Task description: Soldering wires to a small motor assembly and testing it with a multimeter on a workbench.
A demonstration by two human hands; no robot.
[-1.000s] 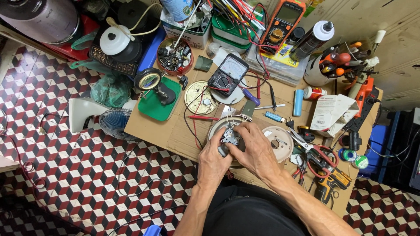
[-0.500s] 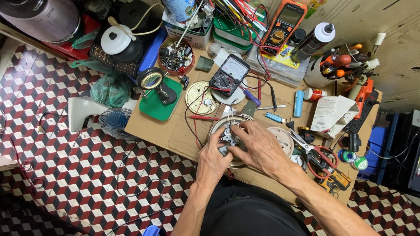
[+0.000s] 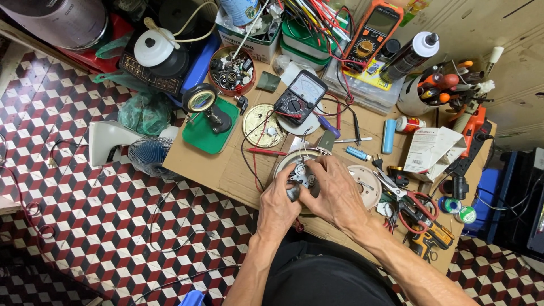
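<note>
Over the round metal base [image 3: 286, 160] on the cardboard-covered table [image 3: 226, 170], the left hand [image 3: 277, 207] and right hand [image 3: 334, 192] together clasp a small grey motor part [image 3: 301, 175]; wires remain loose, so the repair looks unfinished.

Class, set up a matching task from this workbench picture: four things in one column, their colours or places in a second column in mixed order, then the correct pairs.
Things:
1. Magnifier base
2. Digital meter
3. Small metal part
4. Tin of small parts

Descriptions:
A. orange casing, at the far edge of the bench
B. round and red, beside the white box
C. green, on the bench's left side
D. held between left hand and right hand

Pairs: 1-C, 2-A, 3-D, 4-B
</note>
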